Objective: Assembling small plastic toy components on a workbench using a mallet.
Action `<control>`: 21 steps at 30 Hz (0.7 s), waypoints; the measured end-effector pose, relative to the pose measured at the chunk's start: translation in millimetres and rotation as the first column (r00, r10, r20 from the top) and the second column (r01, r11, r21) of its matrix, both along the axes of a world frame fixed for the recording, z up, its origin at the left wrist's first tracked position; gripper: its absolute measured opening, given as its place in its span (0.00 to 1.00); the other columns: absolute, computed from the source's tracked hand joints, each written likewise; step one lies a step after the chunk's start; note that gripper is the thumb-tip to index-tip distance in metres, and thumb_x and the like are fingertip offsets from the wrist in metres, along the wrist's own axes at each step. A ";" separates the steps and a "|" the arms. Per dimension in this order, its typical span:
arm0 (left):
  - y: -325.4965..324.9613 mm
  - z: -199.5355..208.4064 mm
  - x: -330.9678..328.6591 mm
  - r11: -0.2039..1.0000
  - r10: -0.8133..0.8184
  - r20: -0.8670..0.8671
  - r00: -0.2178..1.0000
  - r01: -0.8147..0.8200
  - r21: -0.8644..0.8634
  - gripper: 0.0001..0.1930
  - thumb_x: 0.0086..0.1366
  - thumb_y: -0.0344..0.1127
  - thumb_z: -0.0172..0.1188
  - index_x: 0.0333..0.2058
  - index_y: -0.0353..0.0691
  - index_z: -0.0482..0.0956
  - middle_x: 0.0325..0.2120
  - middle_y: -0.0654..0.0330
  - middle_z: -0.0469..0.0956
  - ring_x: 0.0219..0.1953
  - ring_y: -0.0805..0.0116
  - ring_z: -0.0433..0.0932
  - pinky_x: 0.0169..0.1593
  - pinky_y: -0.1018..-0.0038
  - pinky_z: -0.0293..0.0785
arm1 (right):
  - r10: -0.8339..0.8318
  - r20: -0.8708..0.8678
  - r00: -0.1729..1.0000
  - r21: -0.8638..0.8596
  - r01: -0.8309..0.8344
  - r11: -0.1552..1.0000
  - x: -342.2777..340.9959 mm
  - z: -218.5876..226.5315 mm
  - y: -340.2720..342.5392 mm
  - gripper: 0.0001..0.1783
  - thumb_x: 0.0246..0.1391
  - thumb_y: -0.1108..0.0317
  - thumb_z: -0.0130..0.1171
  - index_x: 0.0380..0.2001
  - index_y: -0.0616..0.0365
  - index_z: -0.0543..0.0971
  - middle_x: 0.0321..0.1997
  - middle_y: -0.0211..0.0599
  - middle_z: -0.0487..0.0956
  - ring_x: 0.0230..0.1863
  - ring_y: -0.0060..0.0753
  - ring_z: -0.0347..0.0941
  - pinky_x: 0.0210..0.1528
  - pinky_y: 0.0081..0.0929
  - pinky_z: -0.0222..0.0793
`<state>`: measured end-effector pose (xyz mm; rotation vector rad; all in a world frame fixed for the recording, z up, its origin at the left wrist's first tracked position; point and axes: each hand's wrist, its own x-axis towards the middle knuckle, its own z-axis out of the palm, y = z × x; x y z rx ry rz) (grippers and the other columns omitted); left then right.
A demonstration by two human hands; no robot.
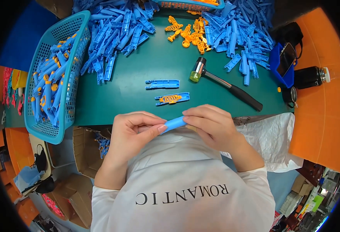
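Note:
Before my body, at the table's near edge, a blue plastic casing (174, 124) is held between both hands, tilted slightly up to the right. My left hand (133, 133) pinches its left end between thumb and fingers. Fingers of my right hand (212, 125) close over the right end and hide it. Just beyond lies a blue half-shell (172, 99) with an orange ribbed insert in it. Farther back is another blue half-shell (163, 84), its hollow side up. To the right rests a mallet (237, 92) with a black grip and a yellowish-green face.
At left stands a blue basket (85, 23) of blue-and-orange pieces. Heaps of blue shells (116, 33) (235, 31) and orange inserts (195, 35) cover the table's far side. A blue bin with a phone (287, 60) and a black bottle (309, 78) are at right.

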<state>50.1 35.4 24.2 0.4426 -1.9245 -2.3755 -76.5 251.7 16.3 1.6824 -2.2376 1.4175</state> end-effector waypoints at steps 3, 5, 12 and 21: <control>-1.7 0.1 -3.6 0.996 -0.037 0.029 0.999 0.039 -0.084 0.07 0.59 0.17 0.69 0.37 0.25 0.86 0.36 0.48 0.86 0.37 0.67 0.84 0.43 0.76 0.82 | 0.008 -0.072 0.997 0.034 -0.006 0.999 -4.3 -3.1 0.6 0.12 0.46 0.78 0.72 0.38 0.63 0.85 0.42 0.44 0.85 0.38 0.42 0.83 0.38 0.31 0.80; -0.3 -0.2 -6.9 0.993 -0.046 0.059 0.997 0.052 -0.104 0.08 0.58 0.19 0.70 0.38 0.27 0.86 0.37 0.51 0.86 0.37 0.70 0.84 0.42 0.78 0.81 | 0.014 -0.073 0.997 0.038 -0.011 0.999 -8.4 -3.3 1.3 0.12 0.46 0.77 0.73 0.37 0.62 0.85 0.42 0.43 0.85 0.38 0.42 0.83 0.39 0.31 0.80; -10.8 -23.9 -28.0 0.556 0.033 -0.332 0.943 -0.294 -0.778 0.19 0.52 0.31 0.77 0.43 0.36 0.85 0.36 0.56 0.85 0.38 0.60 0.81 0.43 0.67 0.76 | -0.221 0.025 0.975 0.007 0.221 0.975 -36.8 1.4 4.9 0.14 0.43 0.81 0.73 0.37 0.66 0.85 0.40 0.47 0.85 0.39 0.40 0.83 0.42 0.30 0.79; -6.6 -38.6 -33.5 0.587 -0.008 -0.274 0.962 -0.217 -0.780 0.23 0.52 0.30 0.75 0.49 0.41 0.82 0.36 0.63 0.86 0.40 0.61 0.77 0.48 0.66 0.69 | -0.055 -0.068 0.996 0.152 0.065 0.986 -38.7 -3.0 -20.6 0.14 0.45 0.80 0.71 0.38 0.64 0.85 0.40 0.43 0.84 0.38 0.41 0.82 0.39 0.31 0.79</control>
